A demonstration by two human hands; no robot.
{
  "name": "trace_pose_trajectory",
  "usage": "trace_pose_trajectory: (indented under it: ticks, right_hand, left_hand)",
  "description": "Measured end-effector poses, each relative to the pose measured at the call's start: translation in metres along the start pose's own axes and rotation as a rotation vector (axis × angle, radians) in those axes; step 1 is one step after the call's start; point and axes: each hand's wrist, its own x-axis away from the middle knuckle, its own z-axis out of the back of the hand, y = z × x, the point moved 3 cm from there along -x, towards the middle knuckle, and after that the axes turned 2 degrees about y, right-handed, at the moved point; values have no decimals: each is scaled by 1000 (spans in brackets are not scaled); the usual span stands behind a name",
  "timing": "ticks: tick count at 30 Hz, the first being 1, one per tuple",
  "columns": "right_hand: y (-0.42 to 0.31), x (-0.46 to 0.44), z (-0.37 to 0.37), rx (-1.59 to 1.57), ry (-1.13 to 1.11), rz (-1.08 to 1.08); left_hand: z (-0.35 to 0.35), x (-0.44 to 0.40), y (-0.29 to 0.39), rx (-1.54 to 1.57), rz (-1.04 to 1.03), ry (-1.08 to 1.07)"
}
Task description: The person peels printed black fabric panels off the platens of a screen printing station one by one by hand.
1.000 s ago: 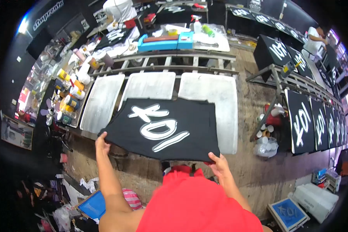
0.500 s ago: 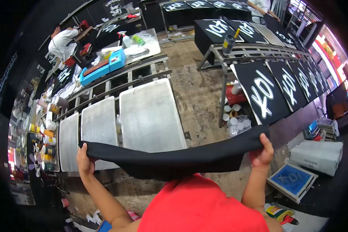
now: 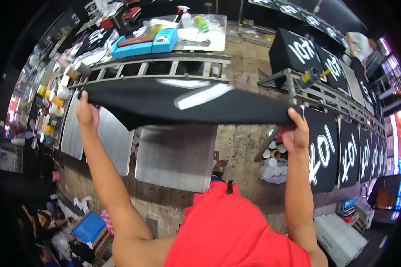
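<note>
A black printed cloth is stretched in the air between my two hands, with parts of a white print showing on it. My left hand pinches its left corner, thumb upward. At the right end, my right hand grips the other corner between thumb and fingers. Below the cloth is a grey flat board, partly covered by it. A second grey board lies to the left, beside my left forearm, and a third is further left.
Black panels with white lettering line the rack at right. A cup with a yellow-handled tool stands on its rail. Behind the cloth are a metal frame and a blue tray. Paint jars crowd the left; another person is at back right.
Both hands have risen and carried the cloth forward over the boards. It has opened out, so its white print now shows. The camera view has turned.
</note>
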Motion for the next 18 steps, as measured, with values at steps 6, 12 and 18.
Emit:
trace_pose_trajectory:
  ticks: [6, 12, 18]
  right_hand:
    - [50, -18, -29, 151, -46, -128]
    - [164, 13, 36, 281, -203, -673]
    - [193, 111, 254, 1123, -250, -632]
  left_hand:
    - [82, -32, 22, 113, 70, 170]
    - [358, 6, -99, -878, 421, 545]
    - [247, 164, -152, -1433, 322, 800]
